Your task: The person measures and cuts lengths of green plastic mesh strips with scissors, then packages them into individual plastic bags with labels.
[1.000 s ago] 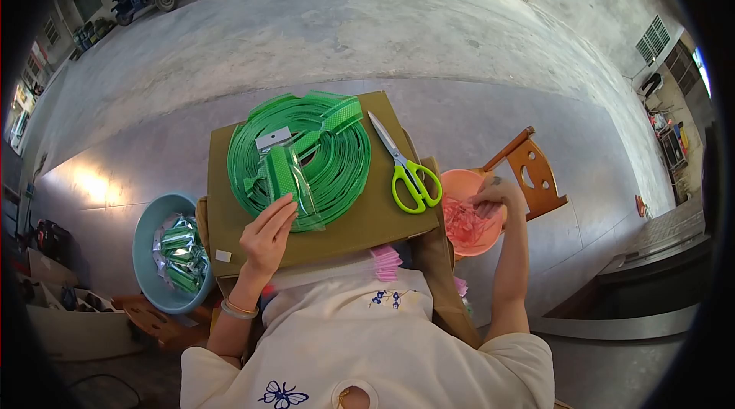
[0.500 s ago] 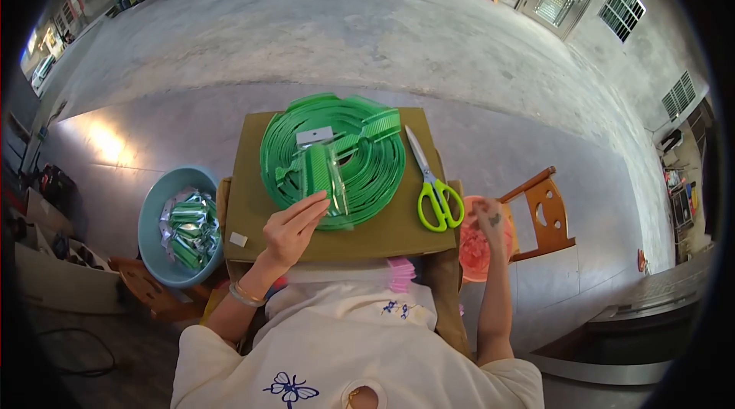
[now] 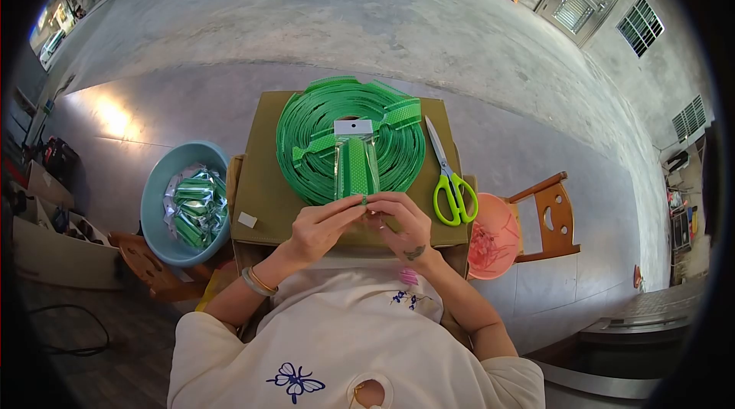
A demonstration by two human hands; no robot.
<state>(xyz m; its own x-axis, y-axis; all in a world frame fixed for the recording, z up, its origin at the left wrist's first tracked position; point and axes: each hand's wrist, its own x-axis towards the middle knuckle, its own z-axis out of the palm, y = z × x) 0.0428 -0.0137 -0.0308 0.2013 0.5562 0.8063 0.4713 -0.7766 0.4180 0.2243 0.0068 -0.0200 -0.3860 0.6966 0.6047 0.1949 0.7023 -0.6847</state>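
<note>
Left hand [image 3: 321, 227] and right hand [image 3: 403, 225] fingers pinch the ribbon packet [image 3: 355, 166] at its near end. It points lengthwise away, header card [image 3: 354, 127] farthest.

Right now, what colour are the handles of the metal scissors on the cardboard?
Lime green scissor handles, head view.

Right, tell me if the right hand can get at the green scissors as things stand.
Probably yes: the scissors lie bare on the cardboard just beside the right hand, nothing between. But it pinches the packet with the left hand.
</note>
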